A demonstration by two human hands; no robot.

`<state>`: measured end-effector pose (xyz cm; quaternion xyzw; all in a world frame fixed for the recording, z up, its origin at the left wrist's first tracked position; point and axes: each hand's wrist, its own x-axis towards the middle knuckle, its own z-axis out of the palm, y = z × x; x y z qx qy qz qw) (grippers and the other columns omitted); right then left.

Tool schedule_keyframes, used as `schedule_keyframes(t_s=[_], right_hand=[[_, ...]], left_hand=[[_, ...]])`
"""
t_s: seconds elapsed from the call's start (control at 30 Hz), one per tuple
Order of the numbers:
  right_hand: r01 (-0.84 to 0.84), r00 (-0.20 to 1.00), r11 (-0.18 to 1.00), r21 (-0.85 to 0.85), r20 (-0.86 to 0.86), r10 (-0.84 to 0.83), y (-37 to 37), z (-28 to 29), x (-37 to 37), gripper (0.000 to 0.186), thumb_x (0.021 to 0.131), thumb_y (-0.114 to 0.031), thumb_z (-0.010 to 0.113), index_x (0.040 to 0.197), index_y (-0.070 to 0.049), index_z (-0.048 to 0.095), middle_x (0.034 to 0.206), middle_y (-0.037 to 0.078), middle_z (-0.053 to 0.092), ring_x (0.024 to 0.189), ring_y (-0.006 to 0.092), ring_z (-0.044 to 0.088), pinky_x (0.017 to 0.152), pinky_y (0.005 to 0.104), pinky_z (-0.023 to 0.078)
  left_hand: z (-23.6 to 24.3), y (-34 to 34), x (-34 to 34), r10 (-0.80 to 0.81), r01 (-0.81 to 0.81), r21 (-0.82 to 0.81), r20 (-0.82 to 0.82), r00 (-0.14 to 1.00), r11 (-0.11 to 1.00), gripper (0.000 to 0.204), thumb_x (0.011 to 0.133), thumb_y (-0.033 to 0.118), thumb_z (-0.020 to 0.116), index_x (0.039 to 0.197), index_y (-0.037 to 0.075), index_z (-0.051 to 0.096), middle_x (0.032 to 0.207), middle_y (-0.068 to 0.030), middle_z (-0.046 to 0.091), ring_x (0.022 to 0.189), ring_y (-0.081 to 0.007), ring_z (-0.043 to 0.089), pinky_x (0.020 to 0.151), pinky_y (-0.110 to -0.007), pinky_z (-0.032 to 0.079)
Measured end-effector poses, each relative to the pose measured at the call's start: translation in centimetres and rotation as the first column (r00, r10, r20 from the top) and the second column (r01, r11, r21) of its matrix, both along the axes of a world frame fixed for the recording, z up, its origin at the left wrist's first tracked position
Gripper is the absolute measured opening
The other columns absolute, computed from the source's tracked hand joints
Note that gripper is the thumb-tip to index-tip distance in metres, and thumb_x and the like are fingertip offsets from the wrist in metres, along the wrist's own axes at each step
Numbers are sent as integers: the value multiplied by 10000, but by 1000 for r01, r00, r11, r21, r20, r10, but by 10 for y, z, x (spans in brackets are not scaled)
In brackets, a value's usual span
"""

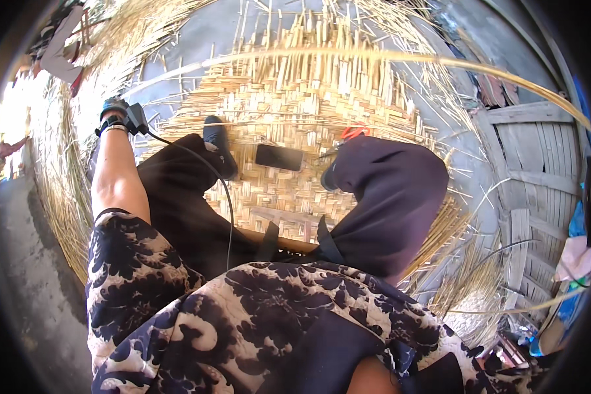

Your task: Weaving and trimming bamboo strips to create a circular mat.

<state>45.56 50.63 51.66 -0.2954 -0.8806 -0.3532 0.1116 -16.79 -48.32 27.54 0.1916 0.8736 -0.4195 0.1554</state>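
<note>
My left arm reaches forward at the left, with a dark device and cable strapped to the wrist. My left hand (115,105) is small in view and looks closed at the end of a long pale reed strip (407,56). From there the strip arcs through the air across to the far right. My right hand is out of view; only bare skin of that arm shows at the lower edge. Below the strip lies a partly woven mat (262,105), its loose ends fanning out at the far side. My feet and bent legs rest over its near part.
A black phone (279,157) lies on the mat between my feet. Red handles (355,132), seemingly of a cutting tool, show beside my right knee. Loose reeds (65,197) line the left side. A wooden slatted panel (538,151) stands at right. Another person's clothing (62,49) appears far left.
</note>
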Motion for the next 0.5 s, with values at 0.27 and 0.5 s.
schedule_keyframes(t_s=[0.27, 0.5], right_hand=[[-8, 1000, 999, -48, -7, 7, 8, 5, -71, 368, 820, -291, 378, 1088, -45, 433, 1073, 89, 477, 984, 212, 450, 849, 318, 336], [-64, 997, 875, -480, 9, 78, 55, -119, -52, 457, 856, -329, 322, 1184, -14, 364, 1175, 91, 428, 1083, 194, 404, 935, 309, 294]], left_hand=[[-93, -43, -13, 465, -364, 776, 104, 879, 516, 165, 763, 158, 504, 864, 67, 598, 737, -88, 595, 615, -165, 516, 517, -297, 428], [-226, 159, 84, -168, -288, -114, 971, 171, -951, 263, 862, 265, 401, 694, 74, 466, 519, -14, 420, 405, -123, 382, 364, -217, 321]])
